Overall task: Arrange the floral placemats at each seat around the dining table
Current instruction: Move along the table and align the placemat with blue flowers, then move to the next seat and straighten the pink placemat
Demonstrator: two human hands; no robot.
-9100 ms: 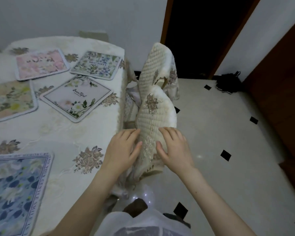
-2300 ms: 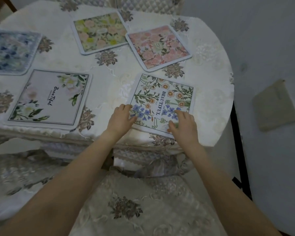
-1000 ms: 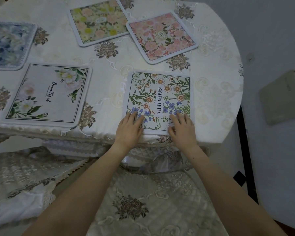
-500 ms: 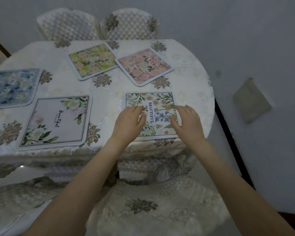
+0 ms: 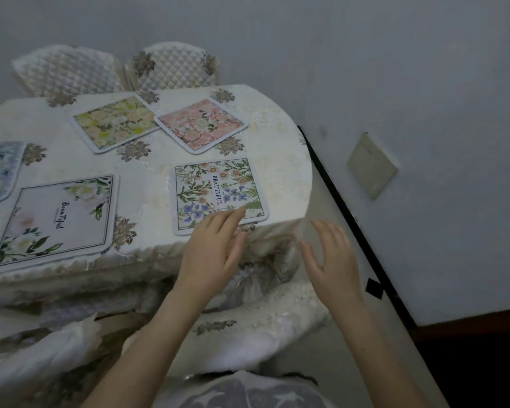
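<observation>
Both hands, left [image 5: 211,254] and right [image 5: 330,260], hover spread and empty at the table [image 5: 147,178] edge, left fingertips overlapping the "BEAUTIFUL" placemat [image 5: 218,192].

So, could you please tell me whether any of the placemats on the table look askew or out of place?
The pink floral placemat and the yellow-green floral placemat lie turned at an angle, corners nearly touching. The white wildflower placemat reading BEAUTIFUL sits roughly square to the table edge.
</observation>
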